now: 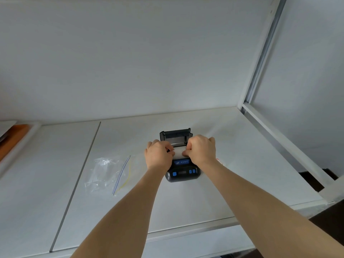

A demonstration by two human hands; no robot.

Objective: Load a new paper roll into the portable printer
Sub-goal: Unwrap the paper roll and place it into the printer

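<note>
A small black portable printer [183, 174] with blue buttons sits on the white table [214, 192]. Its lid [176, 135] is flipped up at the back. A white paper roll [178, 153] lies across the open compartment. My left hand [158, 154] pinches the roll's left end and my right hand [202, 150] pinches its right end. Both hands cover the sides of the compartment, so how deep the roll sits is hidden.
A crumpled clear zip bag [106, 174] lies on the table left of the printer. A white metal shelf frame [279, 138] runs along the right side, with a dark gap beyond it. An orange-edged object [13, 138] sits at the far left. A wall stands close behind.
</note>
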